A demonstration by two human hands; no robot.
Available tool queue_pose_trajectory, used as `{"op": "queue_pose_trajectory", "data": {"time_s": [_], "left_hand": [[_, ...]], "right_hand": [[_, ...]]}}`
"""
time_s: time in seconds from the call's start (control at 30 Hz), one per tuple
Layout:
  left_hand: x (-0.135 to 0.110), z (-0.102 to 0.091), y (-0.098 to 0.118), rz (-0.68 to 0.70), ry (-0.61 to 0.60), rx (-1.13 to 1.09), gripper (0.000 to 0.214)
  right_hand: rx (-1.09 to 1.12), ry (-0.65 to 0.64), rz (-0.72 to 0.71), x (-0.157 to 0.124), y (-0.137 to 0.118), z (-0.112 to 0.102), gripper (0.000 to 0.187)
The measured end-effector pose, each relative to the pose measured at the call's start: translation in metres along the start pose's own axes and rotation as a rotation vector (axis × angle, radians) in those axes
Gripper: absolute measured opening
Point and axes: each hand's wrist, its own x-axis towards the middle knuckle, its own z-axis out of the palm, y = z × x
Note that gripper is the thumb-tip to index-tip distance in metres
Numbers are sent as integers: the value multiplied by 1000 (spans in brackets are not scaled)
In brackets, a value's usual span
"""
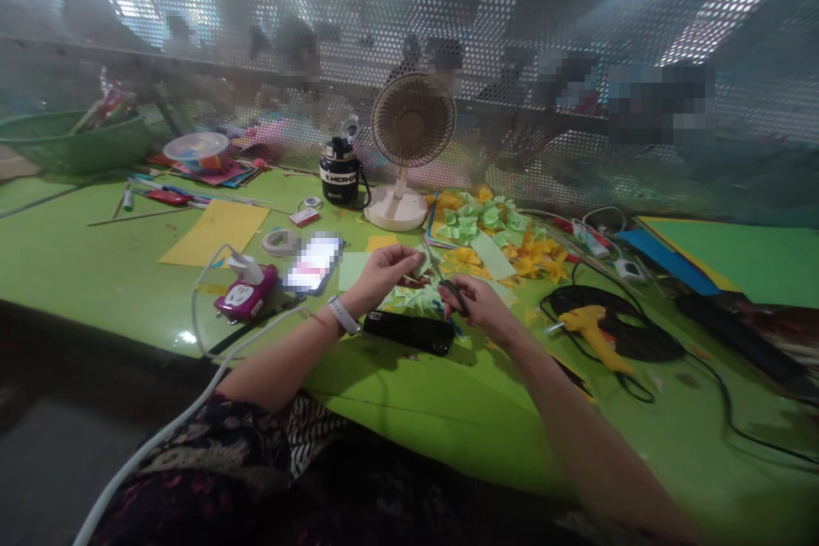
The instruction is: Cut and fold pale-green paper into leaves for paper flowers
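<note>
My right hand (472, 300) grips a pair of scissors (441, 269) by the dark handles, with the blades pointing up and left. Just left of the blades, my left hand (393, 269) is closed in a pinch. A thin yellowish piece shows at its fingertips, too small to name for sure. Below both hands a black phone-like slab (409, 333) lies on the green table. Pale green paper cuttings (413, 300) are heaped between the hands and the slab. Beyond my right hand are yellow paper flowers (537, 256) and light green paper pieces (479, 220).
A white fan (397, 209) and a dark bottle (339, 175) stand at the back. On the left are a lit phone (313, 263), a tape roll (280, 241) and a purple power socket (246, 294) with a cable. A yellow glue gun (592, 333) rests on the right, near coloured sheets (723, 256).
</note>
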Motion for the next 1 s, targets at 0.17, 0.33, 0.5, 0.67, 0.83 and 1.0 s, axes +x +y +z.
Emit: {"op": "queue_pose_trajectory", "data": {"time_s": [0.17, 0.33, 0.5, 0.67, 0.83, 1.0], "left_hand": [[0, 1, 1, -11, -15, 11, 45], [0, 1, 1, -6, -24, 17, 45], [0, 0, 1, -6, -26, 19, 42], [1, 0, 0, -8, -23, 22, 41], [1, -1, 0, -5, -28, 26, 42], [2, -3, -2, -3, -34, 31, 41]], "right_hand": [[0, 7, -6, 1, 1, -1, 50], [-4, 16, -8, 1, 2, -1, 49], [-9, 26, -15, 2, 5, -1, 45], [-12, 29, -19, 2, 8, -2, 43], [-2, 47, -23, 2, 7, -1, 47], [16, 61, -11, 0, 1, 1, 51]]}}
